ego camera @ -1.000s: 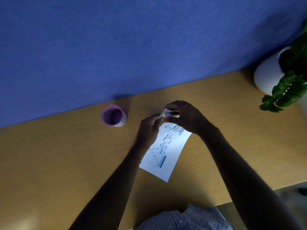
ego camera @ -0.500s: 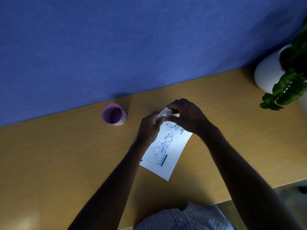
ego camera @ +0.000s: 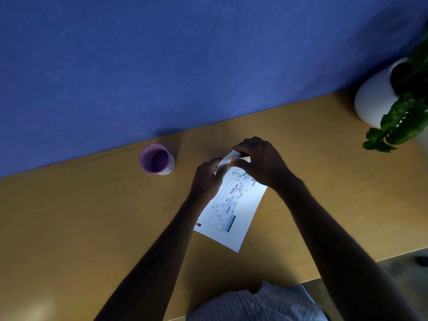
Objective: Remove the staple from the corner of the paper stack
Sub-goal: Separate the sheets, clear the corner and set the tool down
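A white paper stack printed with coloured charts lies on the wooden desk. Its far corner is lifted and bent upward. My left hand pinches that raised corner from the left. My right hand is closed over the same corner from the right, fingers pressed on the paper, with a small orange object showing between its fingertips. The staple itself is hidden by my fingers.
A purple-rimmed cup stands to the left of my hands near the blue wall. A white pot with a green plant sits at the far right. The desk's front edge runs along the lower right.
Both hands stayed on the paper's far corner and shifted only slightly. The corner is bent up a little more than a second ago.
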A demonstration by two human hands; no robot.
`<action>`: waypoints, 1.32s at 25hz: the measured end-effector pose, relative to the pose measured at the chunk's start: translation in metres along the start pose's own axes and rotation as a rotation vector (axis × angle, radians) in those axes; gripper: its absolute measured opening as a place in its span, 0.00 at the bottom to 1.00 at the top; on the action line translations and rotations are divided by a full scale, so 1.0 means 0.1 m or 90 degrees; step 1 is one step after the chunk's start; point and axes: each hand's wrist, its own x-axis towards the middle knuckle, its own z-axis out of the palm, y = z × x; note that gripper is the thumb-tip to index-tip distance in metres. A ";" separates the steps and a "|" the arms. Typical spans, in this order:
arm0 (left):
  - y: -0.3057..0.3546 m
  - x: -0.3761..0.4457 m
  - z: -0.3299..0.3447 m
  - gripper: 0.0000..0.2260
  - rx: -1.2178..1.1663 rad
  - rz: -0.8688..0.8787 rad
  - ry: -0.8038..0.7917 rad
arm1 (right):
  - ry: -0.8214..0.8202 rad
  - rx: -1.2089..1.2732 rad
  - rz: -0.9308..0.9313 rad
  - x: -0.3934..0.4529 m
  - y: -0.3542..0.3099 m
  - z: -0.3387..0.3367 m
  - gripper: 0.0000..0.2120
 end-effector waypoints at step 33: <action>-0.56 0.20 0.13 0.15 -0.125 -0.112 0.031 | 0.273 0.073 0.445 0.58 1.48 0.47 0.26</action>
